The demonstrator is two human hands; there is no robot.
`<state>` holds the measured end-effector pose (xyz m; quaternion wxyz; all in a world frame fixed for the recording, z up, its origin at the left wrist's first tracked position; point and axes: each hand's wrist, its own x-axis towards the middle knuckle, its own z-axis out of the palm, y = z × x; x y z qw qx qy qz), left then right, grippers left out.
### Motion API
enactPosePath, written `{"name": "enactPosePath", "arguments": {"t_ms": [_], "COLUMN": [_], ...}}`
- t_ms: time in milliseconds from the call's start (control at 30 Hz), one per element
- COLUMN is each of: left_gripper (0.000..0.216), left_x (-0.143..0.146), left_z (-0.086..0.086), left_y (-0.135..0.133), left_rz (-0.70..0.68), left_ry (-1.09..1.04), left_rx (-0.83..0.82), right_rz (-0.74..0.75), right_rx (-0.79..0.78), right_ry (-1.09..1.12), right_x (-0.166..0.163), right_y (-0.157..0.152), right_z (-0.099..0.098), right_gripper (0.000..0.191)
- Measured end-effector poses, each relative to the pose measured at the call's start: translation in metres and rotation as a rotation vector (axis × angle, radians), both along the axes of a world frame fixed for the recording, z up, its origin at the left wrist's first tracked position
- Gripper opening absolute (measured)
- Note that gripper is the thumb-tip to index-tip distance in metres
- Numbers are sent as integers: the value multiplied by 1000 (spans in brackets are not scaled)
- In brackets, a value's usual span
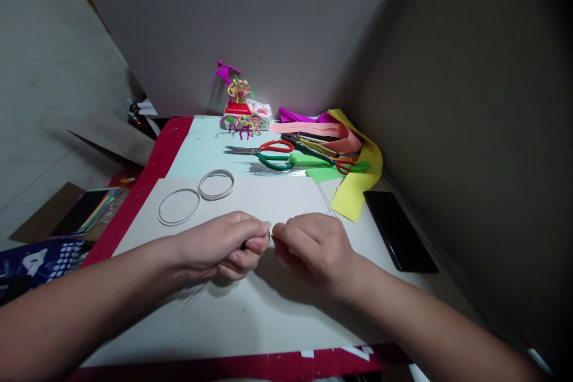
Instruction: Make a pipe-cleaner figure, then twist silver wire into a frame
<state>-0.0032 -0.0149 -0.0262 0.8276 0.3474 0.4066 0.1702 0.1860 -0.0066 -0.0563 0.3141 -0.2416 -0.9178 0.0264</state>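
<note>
My left hand (237, 245) is closed, thumb on top, pinching thin metal wire (270, 235). Beside it, my right hand (316, 248) is also closed on the wire, its fingers curled and partly hidden. Only a short bit of wire shows in the small gap between the hands. Thin strands stick out below my left wrist and beyond my right hand. Both hands are over the white board (165, 322). Two coils of wire lie just past my left hand: a thin ring (159, 215) and a thicker ring (200, 190).
Scissors (244, 150) with red and green handles lie at the back, by straight wires (277, 170) and pliers (313, 152). Yellow crepe paper (351, 200) and a black phone (398, 230) are at right. Small colourful figures (242, 91) stand near a small box (264, 110).
</note>
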Motion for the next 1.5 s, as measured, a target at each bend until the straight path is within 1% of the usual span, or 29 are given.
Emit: {"name": "enactPosePath", "arguments": {"t_ms": [67, 133, 233, 333, 467, 567, 667, 733, 800, 900, 967, 1033, 1133, 1233, 1333, 1400, 1500], "left_gripper": [36, 36, 33, 27, 23, 26, 32, 34, 37, 40, 40, 39, 33, 32, 34, 33, 31], "left_x": [-1, -2, -5, -6, -4, -2, -1, -1, -2, -3, -2, 1, 5, 7, 7, 7, 8], "left_z": [-3, -5, -5, -4, -2, 0, 0, -1, 0, 2, 5, 7, 10, 12, 12, 12, 13], "left_y": [2, 4, 7, 8, 4, 2, 2, 2, 1, -3, -7, -10, -14, -16, -17, -17, -18], "left_rz": [6, 2, 12, 46, 111, 132, 123, 114, 90, 37, 37, 72, 118, 112, 96, 98, 125], "left_ry": [-62, -137, -231, -243, -128, -47, -1, 50, 120, 239, 332, 414, 489, 523, 551, 565, 535], "left_rx": [-23, -71, -117, -48, 75, 163, 188, 207, 258, 392, 475, 540, 613, 681, 756, 752, 680], "right_rz": [-11, -30, -45, -46, -127, -155, -128, -102, -75, -29, 2, 30, 45, 24, 46, 83, 125], "right_rx": [72, 48, -112, -285, -487, -633, -816, -972, -1135, -1353, -1453, -1503, -1507, -1464, -1462, -1482, -1495], "right_ry": [-10, 17, 95, 168, 277, 358, 328, 275, 257, 366, 482, 573, 640, 679, 708, 726, 782], "right_x": [0, 0, -1, -2, -4, -4, -4, -4, -4, -5, -6, -7, -7, -7, -7, -7, -8], "right_y": [2, 3, 4, 3, 1, 0, 1, 3, 4, 6, 6, 5, 4, 3, 3, 4, 5], "right_z": [-3, -4, -4, 0, 2, 3, 8, 13, 18, 22, 22, 21, 18, 16, 15, 14, 10], "right_gripper": [18, 17, 15, 11, 7, 6, 12, 19, 21, 19, 22, 22, 20, 17, 14, 12, 11]}}
